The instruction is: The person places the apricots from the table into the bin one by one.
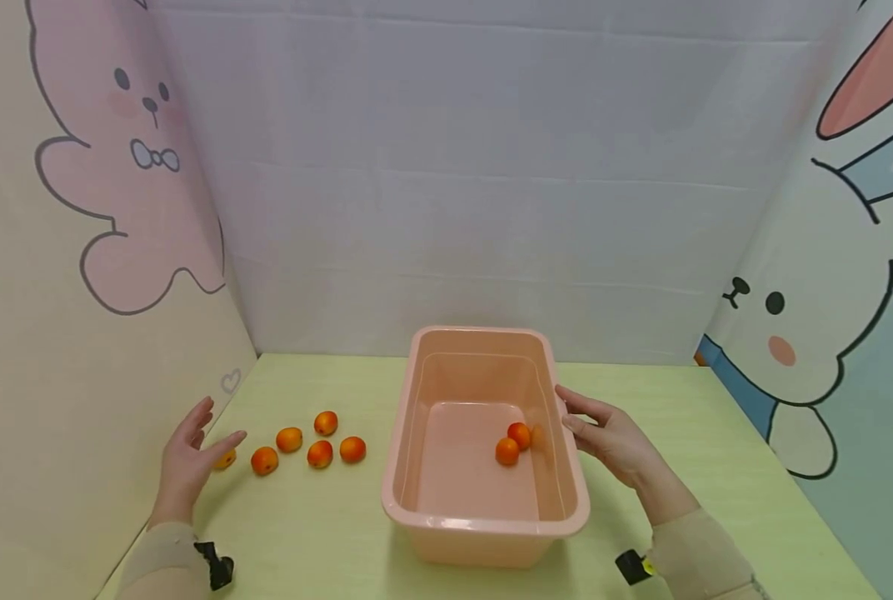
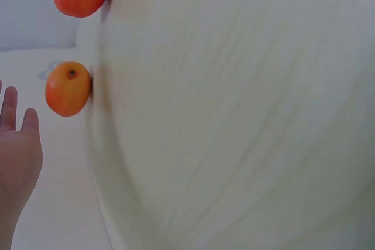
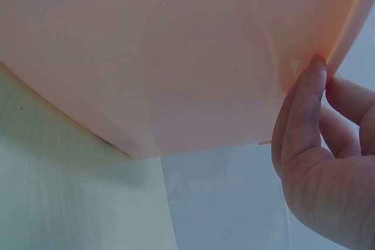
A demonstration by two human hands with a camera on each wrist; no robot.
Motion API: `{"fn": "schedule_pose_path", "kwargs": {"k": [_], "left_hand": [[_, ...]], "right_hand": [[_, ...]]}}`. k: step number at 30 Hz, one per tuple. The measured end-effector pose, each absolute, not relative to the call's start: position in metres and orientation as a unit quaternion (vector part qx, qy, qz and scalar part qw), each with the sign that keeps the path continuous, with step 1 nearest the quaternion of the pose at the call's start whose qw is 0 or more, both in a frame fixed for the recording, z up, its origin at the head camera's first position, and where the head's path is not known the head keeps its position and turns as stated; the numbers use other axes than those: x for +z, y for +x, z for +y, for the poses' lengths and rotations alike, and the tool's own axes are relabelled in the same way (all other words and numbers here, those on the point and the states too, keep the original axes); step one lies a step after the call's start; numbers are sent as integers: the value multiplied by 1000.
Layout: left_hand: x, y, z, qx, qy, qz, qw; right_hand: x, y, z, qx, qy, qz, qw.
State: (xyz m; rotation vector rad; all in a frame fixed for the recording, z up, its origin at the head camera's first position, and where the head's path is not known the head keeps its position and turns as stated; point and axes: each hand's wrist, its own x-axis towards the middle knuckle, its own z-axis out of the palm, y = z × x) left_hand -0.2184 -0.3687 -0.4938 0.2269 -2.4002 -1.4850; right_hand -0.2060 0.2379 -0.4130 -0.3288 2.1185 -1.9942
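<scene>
A pink plastic basin (image 1: 484,527) stands on the table, and two small orange fruits (image 1: 507,452) lie inside it toward its right side. My right hand (image 1: 615,437) pinches the basin's right rim between thumb and fingers, as the right wrist view also shows (image 3: 328,168). At the left, my left hand (image 1: 187,467) is raised with fingers extended and thumb apart, holding nothing. Nearest to it is a yellow-orange fruit (image 1: 225,460), partly hidden behind the thumb in the head view. In the left wrist view this hand (image 2: 17,162) is apart from the nearer fruit (image 2: 68,89).
Several more orange fruits (image 1: 320,454) lie loose on the pale green tabletop (image 1: 304,533), between the left hand and the basin. A pale back wall (image 1: 491,167) and side panels with cartoon animals (image 1: 806,333) enclose the table.
</scene>
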Motion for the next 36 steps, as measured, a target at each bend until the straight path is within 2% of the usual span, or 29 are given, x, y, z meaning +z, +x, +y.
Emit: {"fn": "schedule_pose_path", "kwargs": {"k": [9, 18, 36], "left_hand": [[-516, -209, -383, -537, 116, -824, 135], [-519, -206, -392, -504, 120, -852, 71], [-533, -211, -393, -457, 100, -880, 82]], "right_hand": [[-414, -206, 237, -682, -114, 714, 110], [-413, -207, 237, -686, -111, 711, 111], [-413, -207, 238, -686, -109, 712, 109]]}}
